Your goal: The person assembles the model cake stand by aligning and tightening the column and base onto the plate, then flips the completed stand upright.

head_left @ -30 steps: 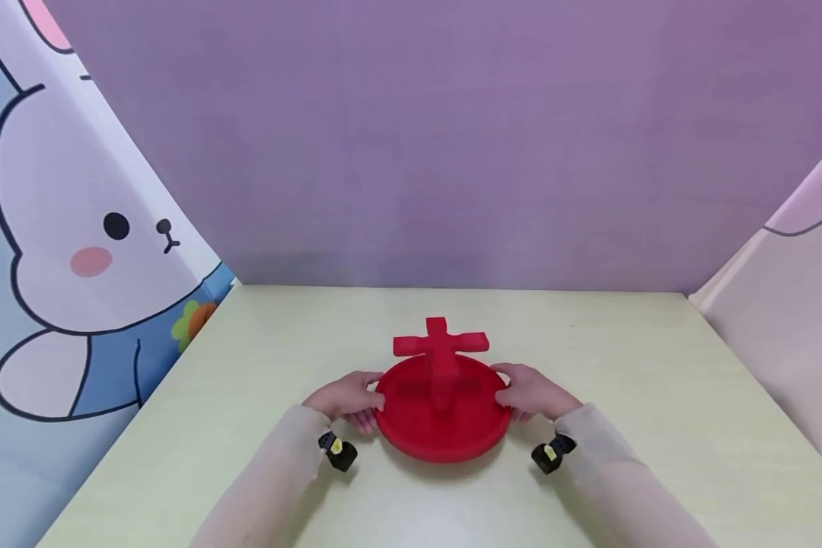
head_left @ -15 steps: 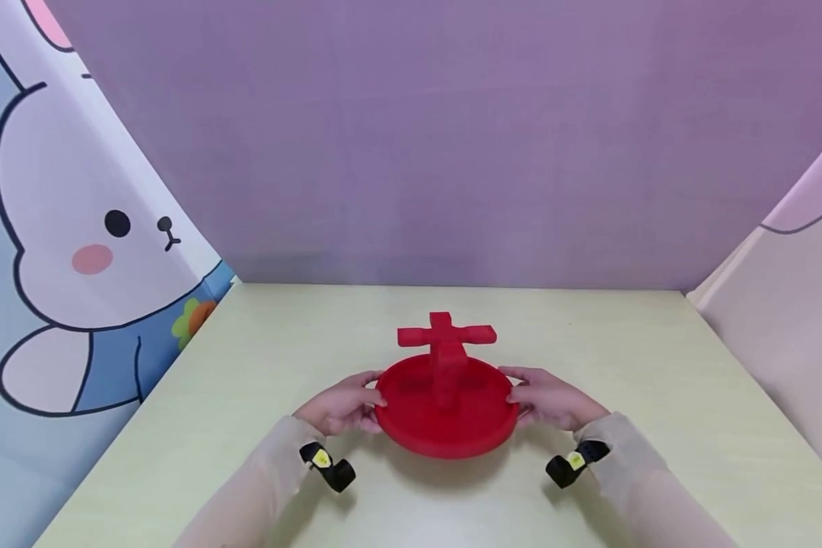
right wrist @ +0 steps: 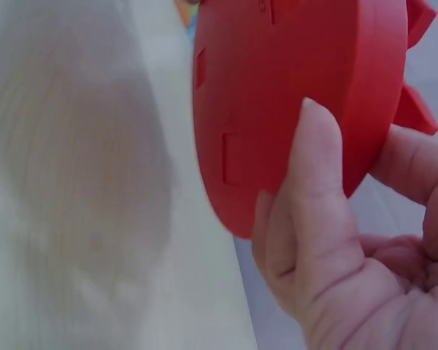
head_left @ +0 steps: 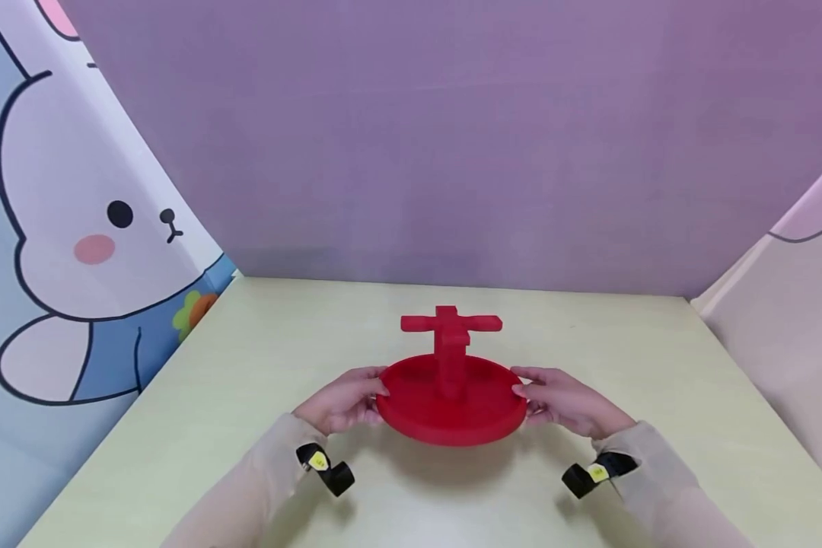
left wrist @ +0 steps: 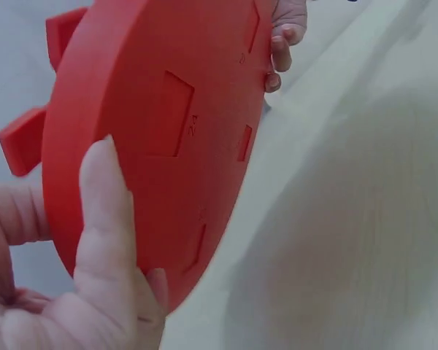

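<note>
A round red disc base [head_left: 452, 411] with an upright post and cross-shaped top [head_left: 450, 323] hangs a little above the pale table [head_left: 260, 358]. My left hand [head_left: 345, 399] grips its left rim and my right hand [head_left: 565, 399] grips its right rim. In the left wrist view the disc's underside [left wrist: 168, 131] shows rectangular cutouts, with my thumb [left wrist: 106, 219] curled over the edge. In the right wrist view my right hand's fingers [right wrist: 314, 211] wrap the disc's edge [right wrist: 292, 95].
Purple backdrop [head_left: 452, 152] closes the far side. A cartoon rabbit panel [head_left: 75, 228] stands on the left, a pale panel [head_left: 794, 304] on the right. The disc's shadow [head_left: 445, 464] lies on the table below it.
Both hands have lifted the red disc off the table and carried it slightly away from me; its shadow now shows beneath it.
</note>
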